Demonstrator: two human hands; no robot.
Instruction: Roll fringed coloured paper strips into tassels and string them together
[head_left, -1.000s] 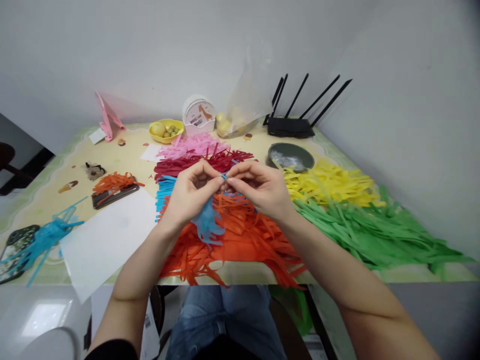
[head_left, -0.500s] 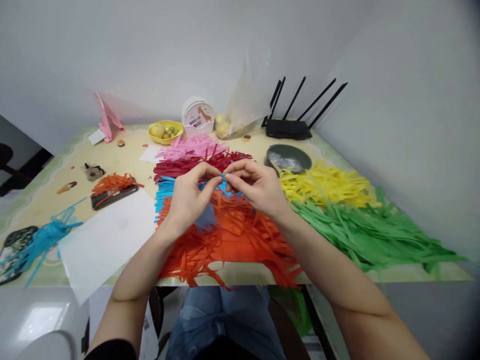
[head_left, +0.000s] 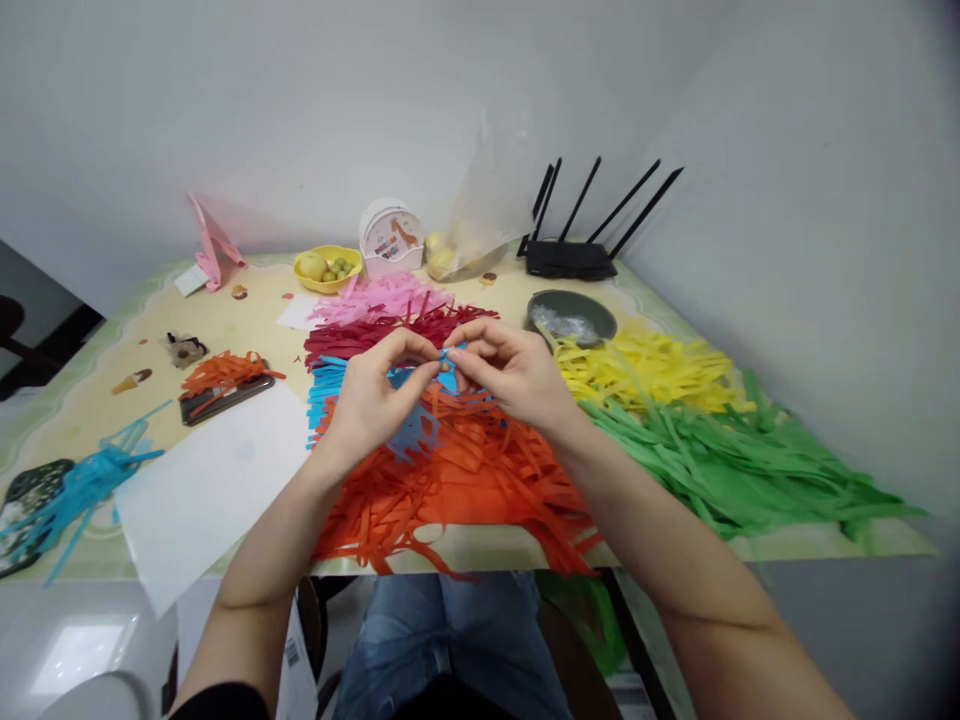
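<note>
Both hands meet at the middle of the table, fingertips pinched close together. My left hand point(head_left: 371, 395) is closed, with thumb and forefinger on a blue fringed paper strip point(head_left: 412, 428). My right hand point(head_left: 517, 372) pinches the same blue strip from the other side. Part of the strip hangs blurred below the left fingers, and the rest is hidden by the hands. Under them spread orange fringed strips point(head_left: 480, 490), with blue fringe point(head_left: 325, 385) showing at the left. Dark red fringe point(head_left: 345, 340) and pink fringe point(head_left: 390, 297) lie just beyond.
Yellow strips point(head_left: 652, 370) and green strips point(head_left: 735, 460) cover the right side, near a grey bowl point(head_left: 607, 318). A black router point(head_left: 570, 260) and yellow fruit dish point(head_left: 330, 283) stand behind. Leftward are white paper point(head_left: 210, 480), a phone-like object point(head_left: 217, 402) under orange strips, and a blue bundle point(head_left: 101, 480).
The fingertips shift slightly while keeping their pinch on the blue strip, and its hanging part moves a little. The whole view has drifted slightly.
</note>
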